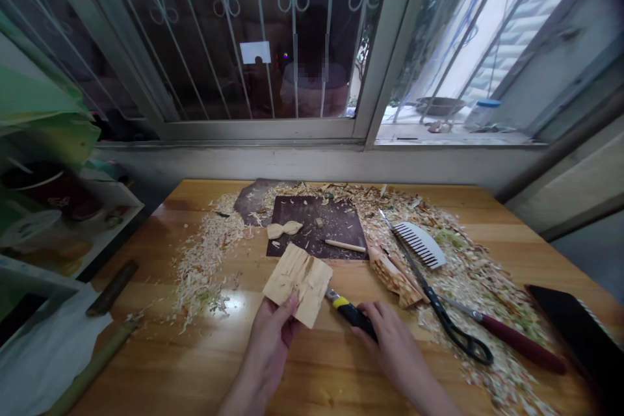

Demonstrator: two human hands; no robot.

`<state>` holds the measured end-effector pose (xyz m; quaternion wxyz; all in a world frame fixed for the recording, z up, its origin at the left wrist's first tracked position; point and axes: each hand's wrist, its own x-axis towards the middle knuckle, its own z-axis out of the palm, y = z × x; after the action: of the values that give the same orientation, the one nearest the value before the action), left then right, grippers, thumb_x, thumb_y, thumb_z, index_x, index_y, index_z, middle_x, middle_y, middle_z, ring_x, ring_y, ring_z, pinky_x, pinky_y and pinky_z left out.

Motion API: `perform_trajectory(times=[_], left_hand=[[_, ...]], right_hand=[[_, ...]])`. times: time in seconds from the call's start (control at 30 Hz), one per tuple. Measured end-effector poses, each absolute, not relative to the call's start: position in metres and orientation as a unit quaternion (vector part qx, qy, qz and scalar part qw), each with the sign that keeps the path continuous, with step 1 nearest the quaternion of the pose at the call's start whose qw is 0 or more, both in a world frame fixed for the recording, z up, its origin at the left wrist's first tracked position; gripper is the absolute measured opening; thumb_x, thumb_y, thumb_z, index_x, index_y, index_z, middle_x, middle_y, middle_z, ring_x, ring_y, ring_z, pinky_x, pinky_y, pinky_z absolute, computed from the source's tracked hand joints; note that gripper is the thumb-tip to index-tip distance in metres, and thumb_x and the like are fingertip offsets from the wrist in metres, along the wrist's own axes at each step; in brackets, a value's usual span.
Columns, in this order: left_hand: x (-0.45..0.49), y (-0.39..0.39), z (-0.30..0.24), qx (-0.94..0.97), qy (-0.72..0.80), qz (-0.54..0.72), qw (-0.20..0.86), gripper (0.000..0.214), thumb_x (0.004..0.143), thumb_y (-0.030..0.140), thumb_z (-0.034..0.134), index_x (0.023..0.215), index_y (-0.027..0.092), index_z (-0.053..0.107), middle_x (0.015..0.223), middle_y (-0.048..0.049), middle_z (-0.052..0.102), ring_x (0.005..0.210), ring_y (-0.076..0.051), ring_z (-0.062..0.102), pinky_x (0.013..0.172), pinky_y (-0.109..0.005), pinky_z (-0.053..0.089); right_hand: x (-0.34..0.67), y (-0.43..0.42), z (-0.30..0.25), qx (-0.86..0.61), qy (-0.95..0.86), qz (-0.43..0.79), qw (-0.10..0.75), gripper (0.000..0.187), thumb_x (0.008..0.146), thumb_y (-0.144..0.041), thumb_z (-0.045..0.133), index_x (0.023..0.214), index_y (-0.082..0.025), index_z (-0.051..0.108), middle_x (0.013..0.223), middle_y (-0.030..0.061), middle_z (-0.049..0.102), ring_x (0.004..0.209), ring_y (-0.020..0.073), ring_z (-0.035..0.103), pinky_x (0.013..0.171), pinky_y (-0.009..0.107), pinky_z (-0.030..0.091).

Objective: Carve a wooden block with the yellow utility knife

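My left hand pinches a flat, rough-cut piece of pale wood by its near edge and holds it just above the wooden table. My right hand is closed round the black and yellow handle of a carving knife. The knife's tip points left, under the wood's right edge. Both hands are near the table's front middle.
Wood shavings cover much of the table. A dark mat holds a small carved piece and a thin stick. To the right lie a carved wooden block, a white comb, scissors, a red-handled tool and a black saw.
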<state>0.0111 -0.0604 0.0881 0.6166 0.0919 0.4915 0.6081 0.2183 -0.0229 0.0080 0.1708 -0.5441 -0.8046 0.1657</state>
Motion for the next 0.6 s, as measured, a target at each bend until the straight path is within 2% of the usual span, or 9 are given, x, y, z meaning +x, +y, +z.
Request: perform_trajectory(times=[0.1, 0.23, 0.43, 0.6], left_hand=[[0.012, -0.061, 0.087, 0.090, 0.487, 0.616, 0.612, 0.049, 0.065, 0.021, 0.068, 0.111, 0.019, 0.050, 0.112, -0.0098, 0.059, 0.095, -0.021, 0.059, 0.068, -0.026, 0.051], [0.013, -0.060, 0.084, 0.095, 0.491, 0.645, 0.578, 0.057, 0.058, 0.023, 0.072, 0.110, 0.022, 0.050, 0.110, -0.0089, 0.060, 0.095, -0.022, 0.059, 0.071, -0.030, 0.051], [0.017, -0.063, 0.092, 0.117, 0.504, 0.640, 0.568, 0.054, 0.057, 0.024, 0.072, 0.107, 0.019, 0.052, 0.104, -0.0095, 0.063, 0.097, -0.023, 0.057, 0.078, -0.033, 0.048], [0.019, -0.070, 0.097, 0.131, 0.521, 0.652, 0.536, 0.057, 0.055, 0.026, 0.073, 0.106, 0.018, 0.051, 0.103, -0.0117, 0.062, 0.094, -0.025, 0.058, 0.072, -0.032, 0.051]], right_hand=[[0.218, -0.020, 0.007, -0.560, -0.769, 0.201, 0.233, 0.021, 0.080, -0.033, 0.045, 0.094, -0.019, 0.052, 0.089, 0.0079, 0.055, 0.081, 0.0211, 0.055, 0.071, 0.034, 0.045], [0.215, -0.022, 0.034, -0.541, -0.738, 0.236, 0.327, 0.026, 0.083, -0.034, 0.040, 0.104, -0.020, 0.045, 0.095, 0.0074, 0.055, 0.089, 0.0193, 0.054, 0.077, 0.032, 0.044], [0.203, -0.035, 0.074, -0.461, -0.824, 0.239, 0.225, 0.028, 0.080, -0.040, 0.048, 0.103, -0.024, 0.051, 0.094, 0.0050, 0.063, 0.083, 0.0198, 0.059, 0.070, 0.030, 0.045], [0.198, -0.032, 0.071, -0.456, -0.845, 0.197, 0.198, 0.027, 0.081, -0.042, 0.045, 0.099, -0.024, 0.055, 0.088, 0.0043, 0.066, 0.076, 0.0189, 0.060, 0.063, 0.028, 0.044]])
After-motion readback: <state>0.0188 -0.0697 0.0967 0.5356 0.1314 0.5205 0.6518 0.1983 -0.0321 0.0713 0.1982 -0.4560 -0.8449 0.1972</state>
